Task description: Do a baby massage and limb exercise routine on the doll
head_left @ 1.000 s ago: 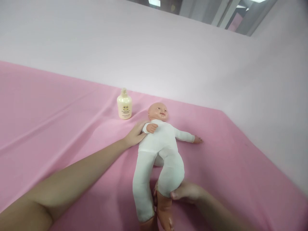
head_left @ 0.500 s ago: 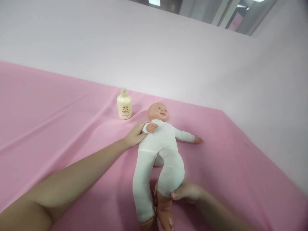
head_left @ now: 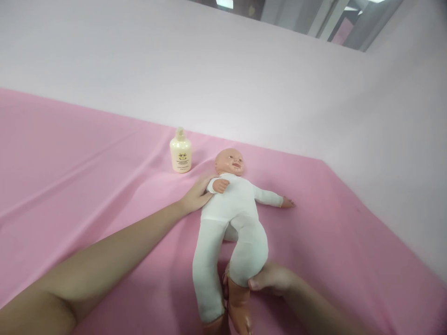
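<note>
Pink cloth (head_left: 87, 177) covers the whole work surface and shows long soft creases running toward the far wall. A baby doll (head_left: 232, 209) in a white fabric body lies face-up on the cloth, head toward the wall, legs toward the viewer. One doll arm is bent across the chest; the other stretches out flat to the side, its bare hand resting on the cloth. The left hand (head_left: 195, 195) lies against the doll's shoulder and side, just below the bent arm, fingers extended and lightly curved along the white fabric; it presses or steadies rather than closing round anything. The right hand (head_left: 270, 279) is curled about the doll's lower leg where the white fabric ends and the bare plastic shin begins, thumb visible on top, fingers tucked beneath; this leg is raised slightly and bent at the knee, while the other leg lies straight beside it. A cream-coloured lotion bottle (head_left: 180, 151) stands upright on the cloth near the doll's head, apart from both hands. Behind the cloth rises a pale wall (head_left: 223, 70).
</note>
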A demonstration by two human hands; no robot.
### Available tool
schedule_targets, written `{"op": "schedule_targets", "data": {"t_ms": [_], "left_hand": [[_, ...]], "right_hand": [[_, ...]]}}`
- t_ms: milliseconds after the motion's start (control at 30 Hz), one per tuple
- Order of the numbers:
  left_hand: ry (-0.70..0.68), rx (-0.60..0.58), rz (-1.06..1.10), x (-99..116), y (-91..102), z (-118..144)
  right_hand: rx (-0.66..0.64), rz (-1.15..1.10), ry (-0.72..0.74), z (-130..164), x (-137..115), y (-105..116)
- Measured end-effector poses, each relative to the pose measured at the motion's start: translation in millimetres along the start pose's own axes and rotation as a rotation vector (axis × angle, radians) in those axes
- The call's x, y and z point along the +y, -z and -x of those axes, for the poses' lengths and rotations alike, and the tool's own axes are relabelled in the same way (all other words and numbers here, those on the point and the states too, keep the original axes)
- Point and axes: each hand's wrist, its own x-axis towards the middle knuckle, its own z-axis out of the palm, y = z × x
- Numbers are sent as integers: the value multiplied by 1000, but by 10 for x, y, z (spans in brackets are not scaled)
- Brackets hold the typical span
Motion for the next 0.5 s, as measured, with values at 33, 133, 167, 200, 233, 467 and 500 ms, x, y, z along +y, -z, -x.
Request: {"op": "schedule_targets", "data": {"t_ms": [33, 133, 167, 200, 233, 467, 500], "left_hand": [[2, -2, 2, 6, 2, -3], [14, -16, 10, 14, 7, -9], [16, -19, 12, 15, 9, -10], [16, -19, 12, 15, 10, -11], [15, -17, 10, 15, 10, -11], [9, -18, -9, -32, 1, 7], [10, -16, -14, -42, 0, 12]], "right_hand": [[0, 0, -3, 1, 0, 1], [2, -15, 8, -3, 8, 4], [1, -21, 16, -5, 13, 5], [-2, -24, 21, -7, 18, 7], [-9, -23, 24, -9, 23, 9], [-12, -21, 15, -4, 31, 20], [-14, -15, 17, -3, 27, 19]]}}
